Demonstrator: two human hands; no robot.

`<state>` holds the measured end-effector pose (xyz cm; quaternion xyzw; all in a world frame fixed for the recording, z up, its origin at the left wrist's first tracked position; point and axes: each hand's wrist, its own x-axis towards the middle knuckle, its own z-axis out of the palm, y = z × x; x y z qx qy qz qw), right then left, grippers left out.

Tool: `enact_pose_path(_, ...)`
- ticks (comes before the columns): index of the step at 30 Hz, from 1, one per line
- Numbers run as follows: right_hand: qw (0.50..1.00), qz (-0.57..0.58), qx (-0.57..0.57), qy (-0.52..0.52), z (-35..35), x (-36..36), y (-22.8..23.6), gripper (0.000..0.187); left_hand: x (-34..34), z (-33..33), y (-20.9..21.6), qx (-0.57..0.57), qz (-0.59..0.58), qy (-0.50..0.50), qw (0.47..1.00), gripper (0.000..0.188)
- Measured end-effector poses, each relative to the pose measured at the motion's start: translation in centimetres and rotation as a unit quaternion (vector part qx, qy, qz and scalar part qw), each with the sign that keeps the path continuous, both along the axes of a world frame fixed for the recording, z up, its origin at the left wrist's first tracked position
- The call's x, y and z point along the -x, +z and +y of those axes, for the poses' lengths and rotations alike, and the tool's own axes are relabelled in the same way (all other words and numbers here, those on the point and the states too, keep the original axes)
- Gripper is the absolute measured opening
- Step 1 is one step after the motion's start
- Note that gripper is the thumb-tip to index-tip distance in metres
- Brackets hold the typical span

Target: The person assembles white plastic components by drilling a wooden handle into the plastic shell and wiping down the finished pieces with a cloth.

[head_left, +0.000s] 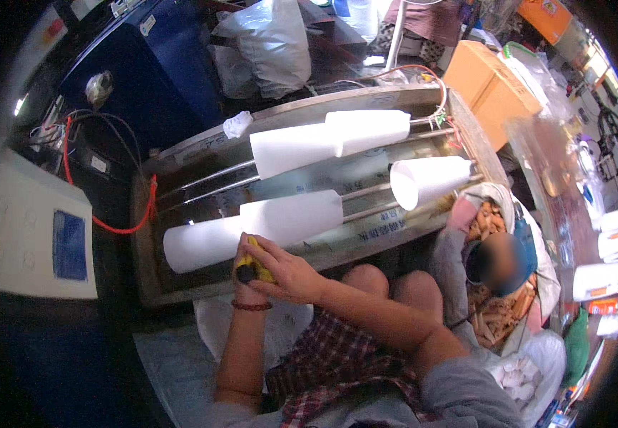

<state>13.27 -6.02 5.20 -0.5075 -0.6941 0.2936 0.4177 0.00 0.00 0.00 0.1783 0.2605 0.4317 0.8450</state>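
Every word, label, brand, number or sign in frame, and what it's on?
Blue printed characters inside the trough: present, not copied here.
Dark marks on its far wall: too blurred.
Small label on the blue cabinet: too small.
Pale label on the dark box: too small.
White items, right edge: any print blurred.

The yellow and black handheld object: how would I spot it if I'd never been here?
Find the long wooden trough across the middle of the picture. Near its lowest white tubular roll, the left hand and right hand meet. Held between them is the small yellow object with a rounded black end, set apart by colour from the white rolls.
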Motion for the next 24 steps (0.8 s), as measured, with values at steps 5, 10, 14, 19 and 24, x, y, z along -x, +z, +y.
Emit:
enact_pose_path(5,0.988,0.045,0.074,-0.127,-7.6,3.9,-1.6,0.056,0.3,-8.8,1.1,0.034,0.162,0.088,0.982,0.037)
enact_pose_path(10,0.969,0.11,0.146,-0.166,-8.9,5.1,-0.2,0.03,5.3,-10.2,3.0,-0.267,0.458,-0.073,0.845,0.048)
enact_pose_path(14,0.961,0.154,0.112,-0.199,-9.8,5.3,-1.2,0.027,6.3,-12.0,5.4,-0.457,0.55,-0.07,0.696,0.042)
enact_pose_path(19,0.949,0.206,0.092,-0.222,-10.7,5.4,-3.5,0.034,6.3,-14.1,7.7,-0.511,0.598,-0.081,0.612,0.036)
enact_pose_path(24,0.909,0.307,0.13,-0.251,-11.1,3.5,-2.0,0.034,5.5,-15.2,10.7,-0.491,0.608,-0.116,0.614,0.025)
